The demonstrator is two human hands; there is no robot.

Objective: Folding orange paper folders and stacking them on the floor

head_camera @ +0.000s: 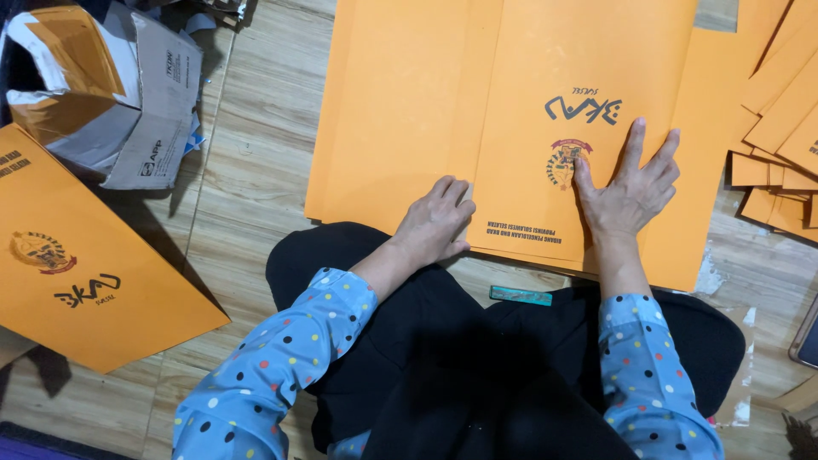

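Wooden floor boards run under everything, pale and worn, and the person sits on them with legs in black cloth and sleeves of blue with coloured dots. Straight ahead lies a wide orange sheet, flat on the floor, and on top of it a folded orange envelope with dark printing and a small round emblem near its middle. The left hand rests on the near left corner of that envelope, fingers curled under loosely into a soft fist, knuckles pressing the paper down; it grips nothing that can be seen. The right hand lies flat and open on the envelope just right of the emblem, fingers spread, thumb tip touching the emblem's edge, also pressing rather than holding.

Between the knees, just at the near edge of the orange paper, sits a small teal stick-shaped thing, well clear of both hands. To the right a fanned stack of orange envelopes overlaps along the floor. On the left another large orange envelope lies apart, printed side up, and behind it stands a torn open cardboard box, grey-white outside. At the far right edge a dark phone corner shows
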